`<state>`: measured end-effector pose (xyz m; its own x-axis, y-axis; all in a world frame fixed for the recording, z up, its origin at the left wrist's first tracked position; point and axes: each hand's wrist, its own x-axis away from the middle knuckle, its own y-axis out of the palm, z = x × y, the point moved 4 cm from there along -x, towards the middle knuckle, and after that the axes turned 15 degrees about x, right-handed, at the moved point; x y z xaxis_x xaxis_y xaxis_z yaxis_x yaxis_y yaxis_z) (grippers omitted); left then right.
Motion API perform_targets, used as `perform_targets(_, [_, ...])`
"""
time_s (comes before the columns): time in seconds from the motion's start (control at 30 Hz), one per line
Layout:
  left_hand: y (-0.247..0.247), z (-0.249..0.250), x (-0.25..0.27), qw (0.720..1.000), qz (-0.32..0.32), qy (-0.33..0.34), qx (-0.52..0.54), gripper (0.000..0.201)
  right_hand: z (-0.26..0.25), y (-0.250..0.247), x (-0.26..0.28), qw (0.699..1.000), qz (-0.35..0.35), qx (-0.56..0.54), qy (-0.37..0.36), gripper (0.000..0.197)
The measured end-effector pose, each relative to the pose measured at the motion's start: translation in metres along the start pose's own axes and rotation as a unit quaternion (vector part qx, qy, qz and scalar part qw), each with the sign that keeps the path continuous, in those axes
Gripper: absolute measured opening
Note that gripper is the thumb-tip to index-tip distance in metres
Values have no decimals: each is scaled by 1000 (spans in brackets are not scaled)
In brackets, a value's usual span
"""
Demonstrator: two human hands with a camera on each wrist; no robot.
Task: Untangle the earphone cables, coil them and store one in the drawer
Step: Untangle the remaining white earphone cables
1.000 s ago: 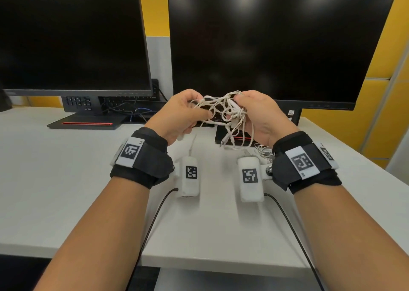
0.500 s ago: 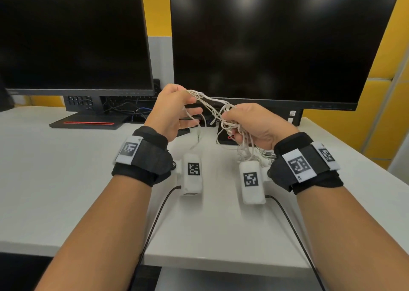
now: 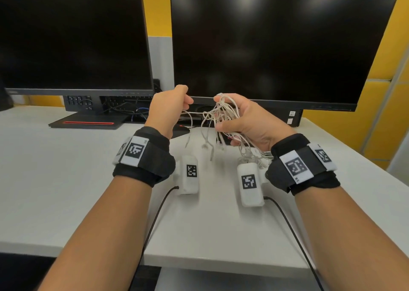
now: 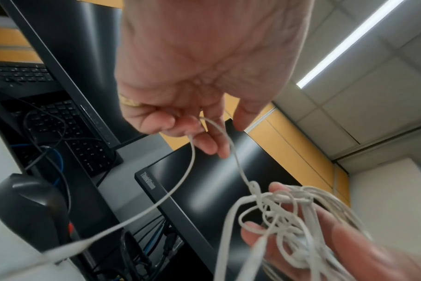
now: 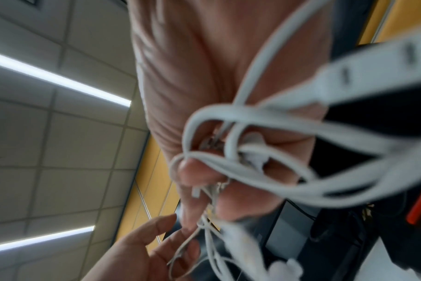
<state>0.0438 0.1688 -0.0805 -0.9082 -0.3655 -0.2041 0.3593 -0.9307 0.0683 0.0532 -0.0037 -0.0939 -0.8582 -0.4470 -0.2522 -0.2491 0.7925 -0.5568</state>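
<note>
Right hand (image 3: 247,122) cups the white earphone tangle (image 3: 221,115), fingers curled round it above the desk (image 3: 66,180) as an anchor, while left hand (image 3: 170,106) pinches one strand just beside, likely to draw it free.

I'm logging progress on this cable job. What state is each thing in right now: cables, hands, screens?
Earphone cables: still tangled in one bundle, held above the desk, ends dangling.
Left hand: pinches one strand pulled out sideways from the bundle.
Right hand: grips the main bundle.
Left monitor: screen dark.
Right monitor: screen dark.
Drawer: not in view.
</note>
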Motion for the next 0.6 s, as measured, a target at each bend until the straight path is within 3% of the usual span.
perform_targets(0.13, [2, -5, -2, 996, -31, 61, -52, 17, -1, 2, -2, 1000, -9, -3, -23, 68])
perform_targets(0.23, [12, -6, 2, 987, -138, 74, -40, 28, -2, 4, -2, 998, -23, -31, -44, 60])
perform_targets(0.37, [20, -13, 9, 958, -284, 9, 27, 38, 0, 5, -5, 995, -26, -88, -28, 40])
perform_targets(0.53, [19, -13, 11, 957, -289, 8, 38, 39, 1, 0, -8, 998, 26, -33, -36, 34])
perform_targets(0.6, [20, -13, 14, 952, -302, -4, 49, 39, 2, -2, -9, 996, 40, -58, -47, 37])
